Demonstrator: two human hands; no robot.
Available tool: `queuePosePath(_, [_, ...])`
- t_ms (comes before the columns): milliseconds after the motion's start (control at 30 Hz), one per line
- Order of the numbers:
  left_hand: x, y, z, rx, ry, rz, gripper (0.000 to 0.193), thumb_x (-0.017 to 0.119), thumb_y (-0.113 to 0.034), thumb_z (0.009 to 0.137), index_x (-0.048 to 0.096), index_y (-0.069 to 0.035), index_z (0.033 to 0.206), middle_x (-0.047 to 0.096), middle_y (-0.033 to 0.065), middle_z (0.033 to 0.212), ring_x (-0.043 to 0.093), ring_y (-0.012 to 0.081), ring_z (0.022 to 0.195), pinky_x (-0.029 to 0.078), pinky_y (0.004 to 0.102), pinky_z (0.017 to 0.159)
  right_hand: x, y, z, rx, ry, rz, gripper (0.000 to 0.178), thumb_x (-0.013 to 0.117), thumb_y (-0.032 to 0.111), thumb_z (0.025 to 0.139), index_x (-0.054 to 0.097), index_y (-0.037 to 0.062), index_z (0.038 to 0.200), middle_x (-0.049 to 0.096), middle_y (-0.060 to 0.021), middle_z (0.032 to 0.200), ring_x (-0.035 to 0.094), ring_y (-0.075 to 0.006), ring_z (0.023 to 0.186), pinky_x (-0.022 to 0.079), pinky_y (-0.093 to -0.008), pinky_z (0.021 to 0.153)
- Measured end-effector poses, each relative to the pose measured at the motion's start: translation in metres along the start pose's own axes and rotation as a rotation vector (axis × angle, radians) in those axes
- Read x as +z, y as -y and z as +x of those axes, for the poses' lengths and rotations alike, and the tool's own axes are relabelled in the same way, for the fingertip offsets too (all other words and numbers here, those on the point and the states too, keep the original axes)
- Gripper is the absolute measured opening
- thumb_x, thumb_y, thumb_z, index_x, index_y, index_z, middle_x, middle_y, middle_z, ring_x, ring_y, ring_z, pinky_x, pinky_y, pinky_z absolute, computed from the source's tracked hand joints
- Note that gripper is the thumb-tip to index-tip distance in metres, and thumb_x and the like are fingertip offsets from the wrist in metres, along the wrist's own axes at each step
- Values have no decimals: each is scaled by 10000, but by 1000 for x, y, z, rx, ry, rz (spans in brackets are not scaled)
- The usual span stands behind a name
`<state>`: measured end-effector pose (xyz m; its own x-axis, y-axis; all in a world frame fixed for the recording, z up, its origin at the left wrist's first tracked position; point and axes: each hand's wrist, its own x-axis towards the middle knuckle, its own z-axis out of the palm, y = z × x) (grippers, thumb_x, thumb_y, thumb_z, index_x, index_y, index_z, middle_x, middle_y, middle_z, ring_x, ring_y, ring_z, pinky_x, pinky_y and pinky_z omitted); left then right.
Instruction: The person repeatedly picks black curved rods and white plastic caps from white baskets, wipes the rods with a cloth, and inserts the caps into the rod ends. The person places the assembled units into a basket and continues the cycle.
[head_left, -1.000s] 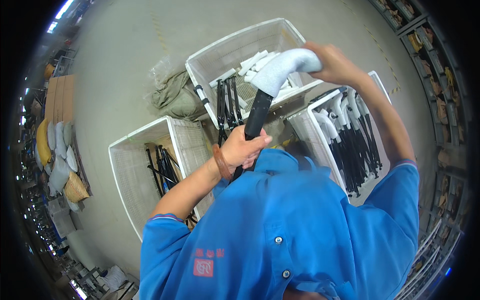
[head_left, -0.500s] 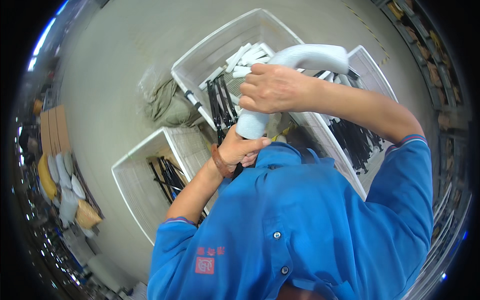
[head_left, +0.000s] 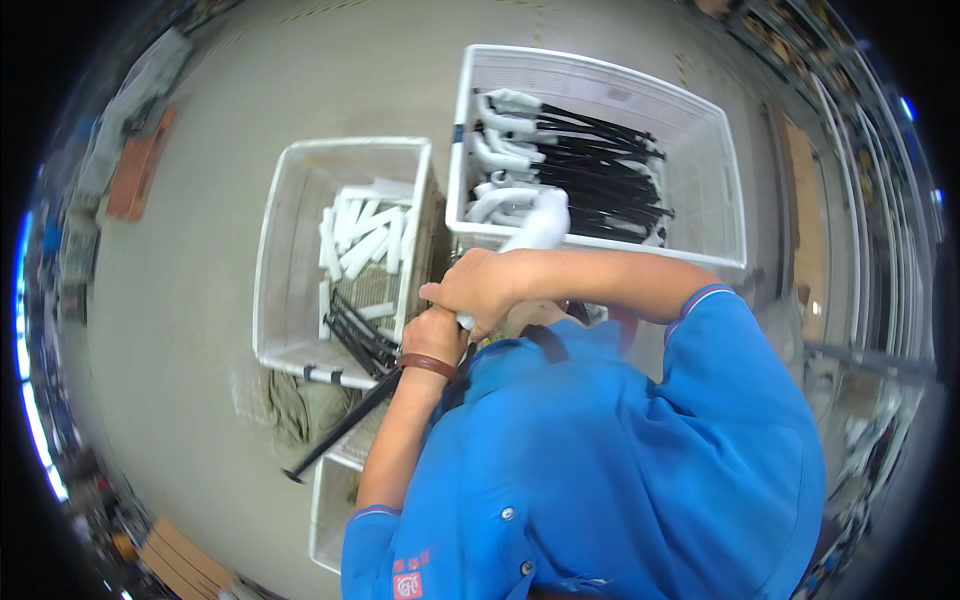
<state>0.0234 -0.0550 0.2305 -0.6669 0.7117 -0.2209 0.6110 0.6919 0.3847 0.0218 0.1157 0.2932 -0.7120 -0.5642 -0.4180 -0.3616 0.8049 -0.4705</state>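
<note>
- Reddish-orange, a long flat piece [head_left: 140, 165] lies at the far left, well apart from the hands (too small to tell what it is).
- Crumpled greenish cloth [head_left: 290, 408] lies on the floor, just beside the near end of the first crate.
- That first crate [head_left: 350, 143], white, holds a loose pile of white tubes [head_left: 365, 238]; several black rods [head_left: 358, 338] lie together at its near end.
- A black pole [head_left: 345, 425] slants from its wider foot, at the lower left, up to the two hands.
- The left hand [head_left: 435, 335], with a brown band [head_left: 427, 365] at its wrist, is closed around the pole.
- The right hand [head_left: 482, 285], just above and touching the left, is wrapped around the white cover [head_left: 543, 222] on the pole's upper part; its fingertips are partly hidden.
- The cover shows beyond the right forearm, overlapping the second crate in view.
- This second crate [head_left: 700, 190], also white, holds many black sticks [head_left: 600, 180] with curved white ends turned left.
- A brown panel [head_left: 807, 215] stands farther right.
</note>
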Motion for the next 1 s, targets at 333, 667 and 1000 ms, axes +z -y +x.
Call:
queuePosePath(333, [-2, -79, 170, 504, -270, 24, 465, 748, -168, 769, 552, -77, 1181, 664, 93, 930, 641, 270, 851, 498, 380, 779, 137, -225, -197, 767, -653, 165, 327, 748, 192, 632, 604, 73, 900, 667, -141, 841, 665, -349, 825, 527, -465, 705])
queuePosePath(667, [89, 97, 87, -548, -101, -522, 289, 667, -94, 865, 540, -44, 1120, 713, 106, 901, 711, 203, 783, 554, 316, 713, 253, -415, -280, 892, -405, 10, 518, 763, 170, 680, 571, 111, 1157, 638, -108, 1092, 573, -285, 1106, 427, -426, 956])
queuePosePath(1000, [145, 127, -65, -1234, -83, -826, 293, 675, -75, 875, 517, -22, 1116, 650, 124, 960, 679, 201, 684, 538, 268, 551, 274, -444, -44, 771, -179, 231, 739, 740, 267, 755, 413, 150, 1408, 471, -118, 1410, 455, -293, 1298, 358, -481, 1046])
